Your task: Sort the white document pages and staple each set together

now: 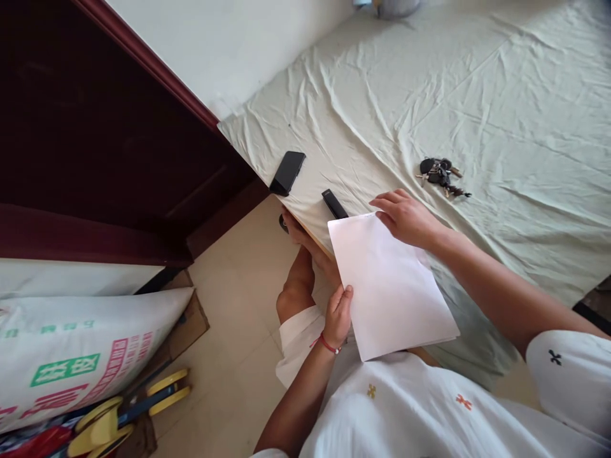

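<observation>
— Where's the paper?
— The white sheet [389,286] lies at the bed's near edge, over the pale sheet [477,95]. The left hand [338,316] pinches its near-left edge, fingers curled; the right hand [405,216] presses flat and open on its far corner.
— Any writing?
— The paper's blank. The sack [71,356] on the floor has green and pink print, unreadable. Phone [287,172] and keys [442,175] lie beyond.

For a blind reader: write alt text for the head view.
A person holds a white sheet of paper over the edge of a bed, left hand gripping its lower edge, right hand on its top corner. A black phone, a dark remote and keys lie on the wrinkled sheet.
</observation>
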